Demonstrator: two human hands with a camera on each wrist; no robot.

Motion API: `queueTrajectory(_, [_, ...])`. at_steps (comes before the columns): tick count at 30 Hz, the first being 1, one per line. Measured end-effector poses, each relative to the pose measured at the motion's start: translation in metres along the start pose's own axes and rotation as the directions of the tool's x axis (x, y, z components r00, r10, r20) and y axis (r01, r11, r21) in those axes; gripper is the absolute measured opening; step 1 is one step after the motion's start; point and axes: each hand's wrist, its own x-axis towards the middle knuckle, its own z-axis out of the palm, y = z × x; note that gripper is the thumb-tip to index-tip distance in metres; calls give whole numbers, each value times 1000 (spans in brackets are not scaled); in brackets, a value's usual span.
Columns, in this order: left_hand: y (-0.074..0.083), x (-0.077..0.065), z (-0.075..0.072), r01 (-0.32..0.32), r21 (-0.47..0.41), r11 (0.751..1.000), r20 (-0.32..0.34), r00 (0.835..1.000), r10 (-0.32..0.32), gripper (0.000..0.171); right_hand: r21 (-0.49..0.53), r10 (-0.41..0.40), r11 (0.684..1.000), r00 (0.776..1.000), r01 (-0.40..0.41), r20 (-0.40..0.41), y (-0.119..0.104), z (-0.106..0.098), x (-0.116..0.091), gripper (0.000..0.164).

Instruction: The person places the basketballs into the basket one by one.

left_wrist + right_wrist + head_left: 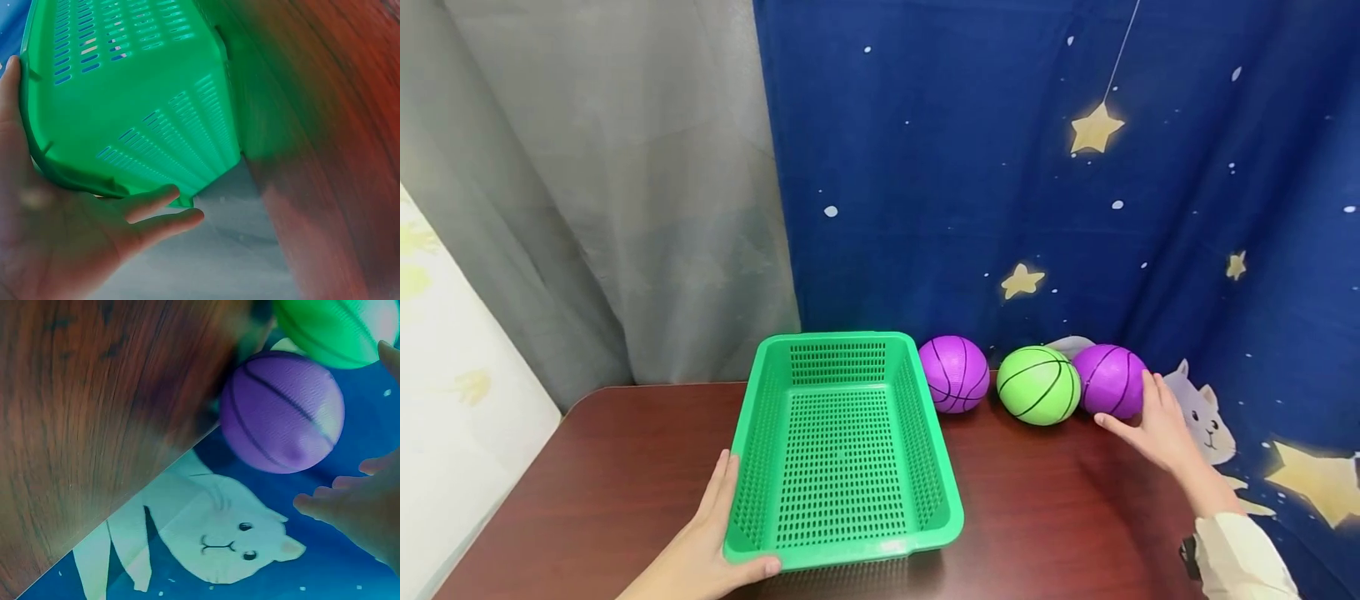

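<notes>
Item one: a green rectangular plastic basket [841, 456]. It stood on the dark red-brown wood-grain table [1037, 492], left of the balls, its mouth facing up. Through the head view I found the bare left hand [696, 537] at its near left corner, fingers extended along the side and thumb along the near rim. The hand was spread, touching without closing round anything; I judged that it steadied the corner.

Item two: a purple ball with black seam lines [1111, 383], at the right end of a row along the table's far edge. The bare right hand [1157, 425] was beside it, thumb and fingers well parted, holding nothing. My right wrist view showed a gap between fingers and ball; the spread seemed sized to its girth.

Appearance: basket glossy, walls and floor pierced by rows of slots, rim broad and rounded. Ball finely pebbled, round, pale where light struck it.

Item three: a lime-green ball with black seams [1039, 385], close by item two; contact I could not confirm.

Item four: a second purple seamed ball [955, 375], just beside the basket.

Backing: a blue star-printed curtain [925, 150] and a plain grey curtain [587, 167].
</notes>
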Motion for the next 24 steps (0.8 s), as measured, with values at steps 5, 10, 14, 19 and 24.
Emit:
queueTrajectory(5, [-3, 1, -2, 26, -23, 999, 39, 999, -25, 123, -6, 5, 1000, 1000, -5, 3, 15, 7, 18, 106])
queueTrajectory(10, [-5, 3, -2, 25, -37, 999, 61, 998, -23, 121, -15, -11, 1000, 1000, 11, -30, 28, 13, 35, 110])
queueTrajectory(14, [-6, 3, -1, -8, -21, 1000, 27, 1000, 9, 122, -29, -7, 1000, 999, 5, -44, 36, 21, 48, 116])
queueTrajectory(19, [-8, 3, -2, -3, -25, 1000, 25, 1000, 4, 122, -25, 0, 1000, 998, -2, -63, 45, 35, 58, 118])
queueTrajectory(24, [-7, 5, -2, 9, -53, 999, 46, 999, -7, 121, -23, 23, 999, 992, -26, -126, 52, 44, 59, 122])
